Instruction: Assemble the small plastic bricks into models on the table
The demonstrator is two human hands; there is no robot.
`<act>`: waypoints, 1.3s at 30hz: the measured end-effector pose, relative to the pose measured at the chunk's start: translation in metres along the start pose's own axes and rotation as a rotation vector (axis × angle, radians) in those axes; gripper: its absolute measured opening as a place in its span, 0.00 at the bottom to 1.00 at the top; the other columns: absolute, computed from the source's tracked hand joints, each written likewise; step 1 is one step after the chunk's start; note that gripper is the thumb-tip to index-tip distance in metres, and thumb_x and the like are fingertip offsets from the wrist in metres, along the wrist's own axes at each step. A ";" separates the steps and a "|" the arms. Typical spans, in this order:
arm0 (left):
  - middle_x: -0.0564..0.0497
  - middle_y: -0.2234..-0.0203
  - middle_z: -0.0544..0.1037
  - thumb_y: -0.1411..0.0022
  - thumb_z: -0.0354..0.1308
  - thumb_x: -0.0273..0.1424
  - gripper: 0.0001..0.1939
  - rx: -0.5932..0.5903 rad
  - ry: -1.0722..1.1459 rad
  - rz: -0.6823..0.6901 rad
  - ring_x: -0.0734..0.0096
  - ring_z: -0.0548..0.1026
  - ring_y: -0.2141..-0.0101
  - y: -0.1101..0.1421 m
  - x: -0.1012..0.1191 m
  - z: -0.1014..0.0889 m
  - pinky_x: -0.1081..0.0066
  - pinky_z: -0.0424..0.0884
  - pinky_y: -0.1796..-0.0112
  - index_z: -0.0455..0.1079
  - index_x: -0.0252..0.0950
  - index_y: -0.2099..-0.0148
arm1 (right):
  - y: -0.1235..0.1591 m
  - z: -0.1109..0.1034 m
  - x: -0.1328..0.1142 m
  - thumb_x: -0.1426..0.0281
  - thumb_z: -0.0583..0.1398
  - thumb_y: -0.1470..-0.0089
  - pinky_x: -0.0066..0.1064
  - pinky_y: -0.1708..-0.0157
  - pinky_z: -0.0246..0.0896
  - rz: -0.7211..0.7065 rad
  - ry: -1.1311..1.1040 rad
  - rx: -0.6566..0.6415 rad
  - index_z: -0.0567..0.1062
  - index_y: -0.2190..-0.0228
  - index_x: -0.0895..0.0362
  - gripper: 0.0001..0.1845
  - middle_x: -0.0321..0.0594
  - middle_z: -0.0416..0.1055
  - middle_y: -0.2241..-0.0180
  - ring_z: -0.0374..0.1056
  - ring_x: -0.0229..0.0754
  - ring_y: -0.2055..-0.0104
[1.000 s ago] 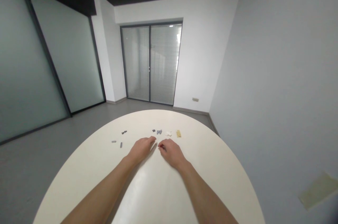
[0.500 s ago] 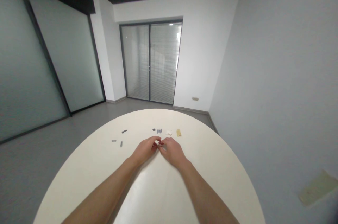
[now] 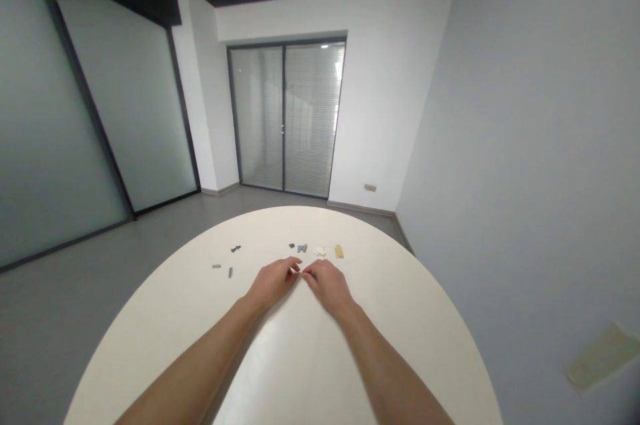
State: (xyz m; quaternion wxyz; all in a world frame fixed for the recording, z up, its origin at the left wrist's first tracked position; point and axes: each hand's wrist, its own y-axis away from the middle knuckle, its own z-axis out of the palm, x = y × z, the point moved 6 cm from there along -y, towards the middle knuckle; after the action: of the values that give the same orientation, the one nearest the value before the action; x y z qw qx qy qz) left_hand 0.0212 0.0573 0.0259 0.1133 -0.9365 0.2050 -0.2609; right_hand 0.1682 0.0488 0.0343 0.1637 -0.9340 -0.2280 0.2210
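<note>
My left hand (image 3: 273,280) and my right hand (image 3: 327,285) meet fingertip to fingertip over the middle of the round cream table (image 3: 300,358). Both have their fingers curled into a pinch around something tiny between them, too small to make out. Just beyond the fingertips lie small building pieces: two grey ones (image 3: 299,247), a white one (image 3: 319,251) and a tan one (image 3: 339,251).
More small dark pieces (image 3: 235,249) and grey pieces (image 3: 223,269) lie scattered to the left on the table. Behind it are grey floor, frosted glass partitions on the left, a glass sliding door (image 3: 287,121) straight ahead and a plain wall close on the right.
The two hands, a little apart a second ago, have come together so that their fingertips touch. The pieces on the table have not moved.
</note>
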 end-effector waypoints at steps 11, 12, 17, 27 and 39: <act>0.50 0.61 0.81 0.36 0.51 0.33 0.13 0.035 -0.056 -0.055 0.66 0.77 0.60 0.002 0.000 -0.008 0.71 0.69 0.61 0.74 0.42 0.52 | -0.001 -0.009 0.006 0.67 0.55 0.36 0.32 0.53 0.61 0.049 -0.028 0.130 0.77 0.58 0.52 0.11 0.39 0.77 0.58 0.69 0.42 0.54; 0.50 0.61 0.81 0.36 0.51 0.33 0.13 0.035 -0.053 -0.055 0.65 0.77 0.60 0.002 -0.001 -0.008 0.71 0.69 0.60 0.74 0.42 0.52 | -0.001 -0.010 0.005 0.67 0.54 0.36 0.32 0.52 0.61 0.044 -0.033 0.146 0.77 0.57 0.52 0.11 0.39 0.77 0.58 0.69 0.42 0.54; 0.50 0.59 0.81 0.36 0.53 0.32 0.13 0.078 -0.003 -0.028 0.66 0.77 0.60 -0.001 -0.005 -0.007 0.70 0.69 0.58 0.75 0.42 0.52 | -0.002 -0.013 0.003 0.67 0.55 0.36 0.33 0.52 0.62 0.031 -0.065 0.205 0.77 0.59 0.53 0.11 0.39 0.77 0.59 0.70 0.42 0.55; 0.52 0.60 0.81 0.34 0.49 0.34 0.12 0.184 0.061 -0.009 0.66 0.76 0.59 0.000 -0.002 -0.015 0.69 0.68 0.58 0.74 0.42 0.55 | 0.000 -0.016 0.004 0.66 0.54 0.36 0.34 0.55 0.63 0.032 -0.119 0.260 0.75 0.59 0.52 0.11 0.39 0.76 0.60 0.70 0.43 0.56; 0.51 0.61 0.81 0.33 0.49 0.37 0.13 0.223 0.114 0.001 0.67 0.76 0.61 0.001 0.005 -0.021 0.69 0.68 0.59 0.75 0.42 0.56 | 0.000 -0.014 0.006 0.66 0.56 0.38 0.33 0.59 0.62 0.047 -0.103 0.265 0.73 0.61 0.51 0.06 0.38 0.75 0.63 0.70 0.43 0.59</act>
State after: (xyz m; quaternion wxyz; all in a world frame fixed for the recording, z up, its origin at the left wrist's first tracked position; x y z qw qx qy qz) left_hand 0.0135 0.0518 0.0452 0.2049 -0.9017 0.1812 -0.3350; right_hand 0.1801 0.0488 0.0441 0.2682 -0.8967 -0.1833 0.3007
